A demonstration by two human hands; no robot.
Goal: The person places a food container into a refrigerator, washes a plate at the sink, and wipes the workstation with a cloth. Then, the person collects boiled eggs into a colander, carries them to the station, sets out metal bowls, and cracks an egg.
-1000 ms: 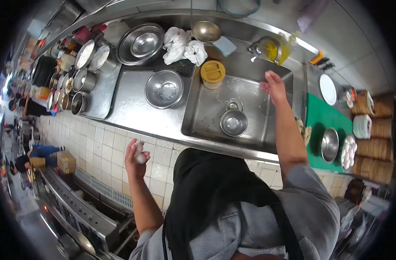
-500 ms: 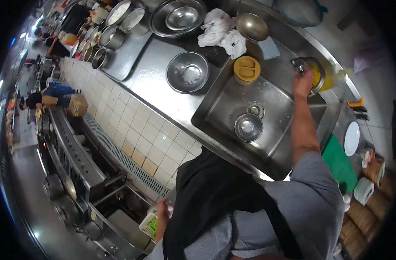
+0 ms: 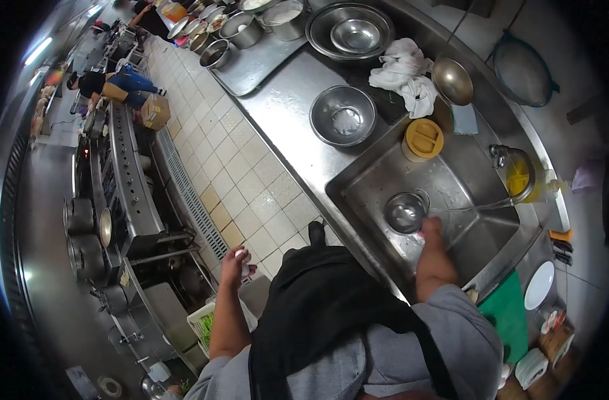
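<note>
My right hand (image 3: 432,229) reaches into the steel sink (image 3: 481,237), its fingers closed at the rim of a small metal bowl (image 3: 404,213). A smaller round dish (image 3: 422,196) lies beside the bowl, partly hidden by it. From the faucet (image 3: 498,156) a thin stream of water runs toward my right hand. Away from the counter, my left hand (image 3: 236,268) is closed around white, rounded things that look like eggs. A container with a yellow lid (image 3: 423,139) stands at the sink's corner.
A large metal bowl (image 3: 343,116), a white cloth (image 3: 406,77) and nested bowls (image 3: 355,35) sit on the counter. A green board (image 3: 504,317) lies right of the sink. Behind my left hand are a basket of greens (image 3: 204,325) and the stove (image 3: 128,167). Another person (image 3: 111,85) stands farther off.
My right hand has left the faucet and come down to the small bowl, which has shifted slightly. Water now runs. My left hand has risen into fuller view, and the camera has turned.
</note>
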